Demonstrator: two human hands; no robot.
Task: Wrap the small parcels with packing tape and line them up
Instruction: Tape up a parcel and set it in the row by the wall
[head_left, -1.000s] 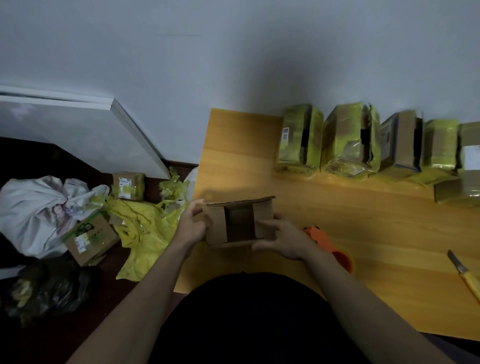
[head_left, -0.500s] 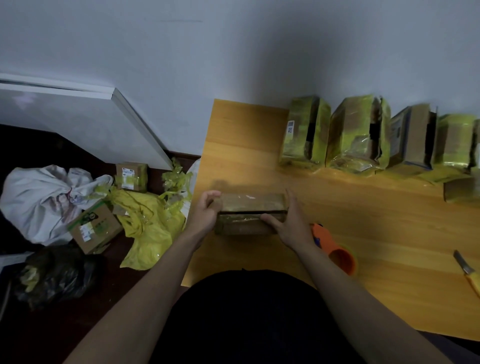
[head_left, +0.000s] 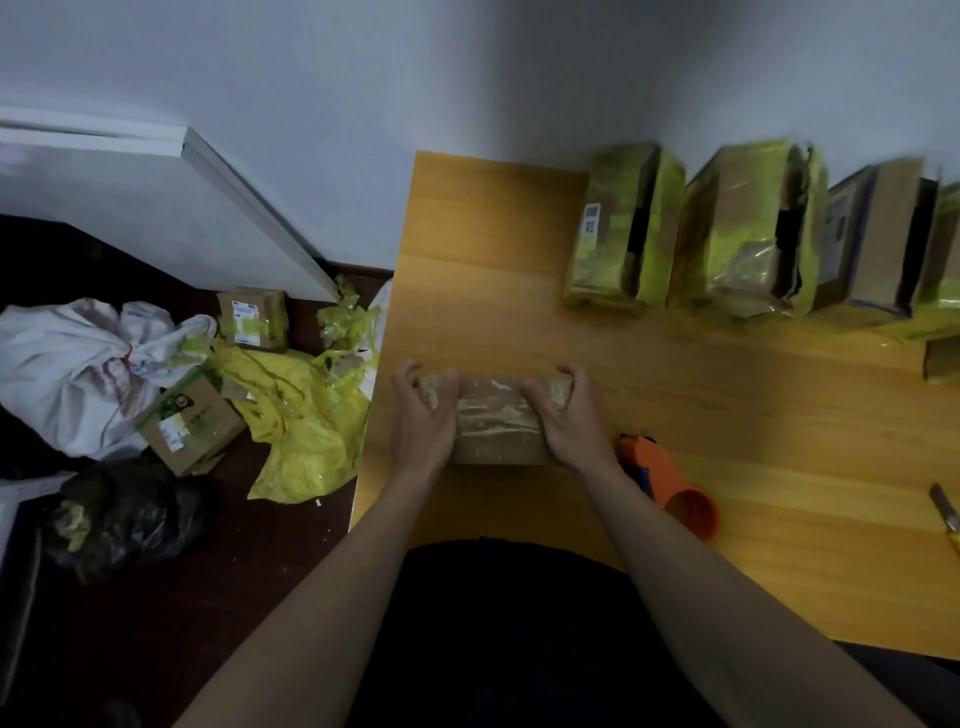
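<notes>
A small brown cardboard parcel (head_left: 496, 423) with clear tape across its top lies on the wooden table (head_left: 727, 415) near its left edge. My left hand (head_left: 422, 415) grips the parcel's left end with curled fingers. At the right end my right hand (head_left: 563, 415) grips it the same way. An orange tape dispenser (head_left: 670, 483) lies just right of my right wrist. Several parcels wrapped in yellow-green tape (head_left: 623, 234) stand in a row along the wall at the back right.
A yellow-handled knife (head_left: 943, 514) lies at the table's right edge. Left of the table, the dark floor holds cardboard boxes (head_left: 189, 421), yellow tape scraps (head_left: 301, 415), a white bag (head_left: 72, 364) and a black bag (head_left: 124, 514). A white panel (head_left: 156, 197) leans against the wall.
The parcel went from open end facing me to lying flat with its taped top up. Both hands shifted onto its two ends, and the view moved closer.
</notes>
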